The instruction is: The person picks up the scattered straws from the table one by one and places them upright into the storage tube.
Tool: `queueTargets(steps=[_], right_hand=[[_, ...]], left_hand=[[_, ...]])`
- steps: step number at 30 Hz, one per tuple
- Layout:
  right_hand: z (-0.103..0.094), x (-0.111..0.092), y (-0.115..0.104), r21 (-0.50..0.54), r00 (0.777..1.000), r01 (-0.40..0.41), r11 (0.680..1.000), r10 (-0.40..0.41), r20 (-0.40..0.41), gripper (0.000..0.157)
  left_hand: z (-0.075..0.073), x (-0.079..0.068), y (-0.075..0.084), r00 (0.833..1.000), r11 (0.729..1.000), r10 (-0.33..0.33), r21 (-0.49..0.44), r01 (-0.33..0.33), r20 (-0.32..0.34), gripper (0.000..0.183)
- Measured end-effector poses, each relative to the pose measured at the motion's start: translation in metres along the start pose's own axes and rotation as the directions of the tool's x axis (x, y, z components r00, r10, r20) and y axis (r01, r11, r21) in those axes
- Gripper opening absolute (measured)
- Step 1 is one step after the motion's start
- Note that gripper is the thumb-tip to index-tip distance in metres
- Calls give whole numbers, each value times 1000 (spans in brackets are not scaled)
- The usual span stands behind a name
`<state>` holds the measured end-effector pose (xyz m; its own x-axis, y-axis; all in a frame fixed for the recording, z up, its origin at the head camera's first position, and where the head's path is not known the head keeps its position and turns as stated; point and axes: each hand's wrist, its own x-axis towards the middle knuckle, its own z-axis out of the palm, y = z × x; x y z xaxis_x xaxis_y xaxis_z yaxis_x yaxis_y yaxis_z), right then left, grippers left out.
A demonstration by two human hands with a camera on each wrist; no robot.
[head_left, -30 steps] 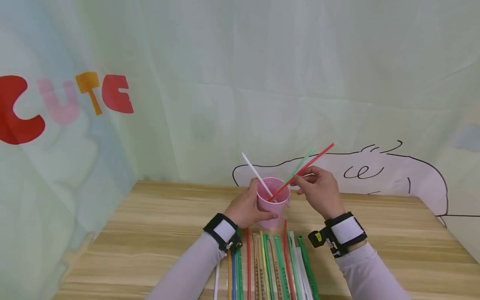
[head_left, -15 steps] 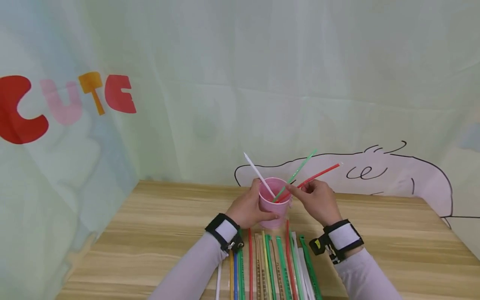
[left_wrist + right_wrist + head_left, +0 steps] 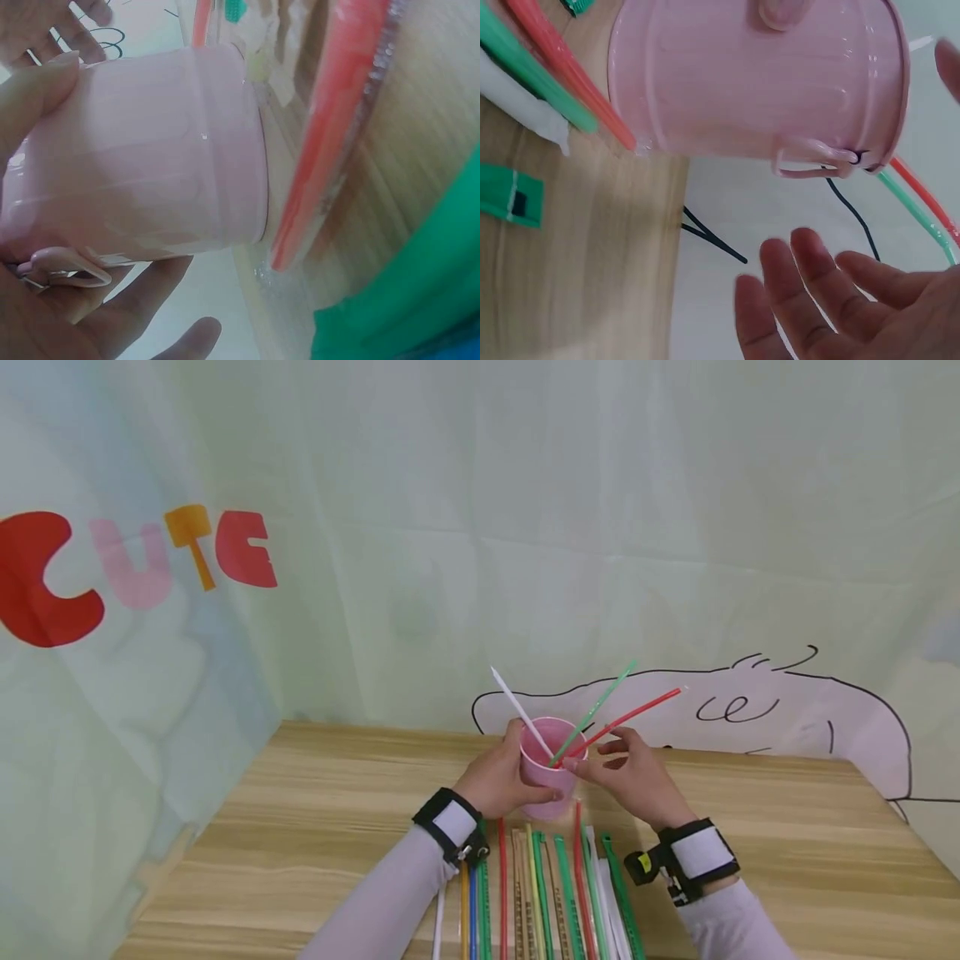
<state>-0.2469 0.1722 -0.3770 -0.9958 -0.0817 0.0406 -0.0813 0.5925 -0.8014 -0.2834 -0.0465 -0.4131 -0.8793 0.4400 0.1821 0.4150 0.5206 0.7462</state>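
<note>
My left hand (image 3: 491, 779) grips a small pink bucket (image 3: 542, 777) around its side, with the thumb across the front, in the head view. A white straw (image 3: 513, 692), a green straw (image 3: 609, 693) and a red straw (image 3: 647, 706) lean out of the bucket's mouth. Beside the rim, on the right, is my right hand (image 3: 637, 779). Its fingers (image 3: 780, 277) are spread loosely and hold nothing in the right wrist view. A looped handle end (image 3: 810, 157) shows on the bucket's side there.
Several wrapped straws lie in a row in front of the bucket, among them a red one (image 3: 502, 893), a yellow one (image 3: 535, 893) and a green one (image 3: 622, 893). The wooden table (image 3: 300, 827) meets a printed cloth backdrop (image 3: 405, 610) behind.
The red straw has tipped lower to the right and now leans on the rim. My right hand has let go of it and drawn slightly lower. The left hand keeps its hold.
</note>
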Motion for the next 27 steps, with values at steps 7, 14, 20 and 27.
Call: queueTargets(steps=[7,14,20,27], right_hand=[[16,3,8,91,994,73,993,-80,78,92],[28,11,12,177,989,121,977,-133,59,98],[33,13,4,221,984,158,962,-172,42,97],[45,23,10,290,970,216,932,-238,40,83]], left_hand=[[-1,-1,0,1000,1000,-9,10,9,4,92],[-1,2,-1,1000,999,2,50,-1,-5,91],[0,3,-1,1000,999,12,49,-12,3,92],[-1,2,-3,1000,999,16,37,-17,8,94]])
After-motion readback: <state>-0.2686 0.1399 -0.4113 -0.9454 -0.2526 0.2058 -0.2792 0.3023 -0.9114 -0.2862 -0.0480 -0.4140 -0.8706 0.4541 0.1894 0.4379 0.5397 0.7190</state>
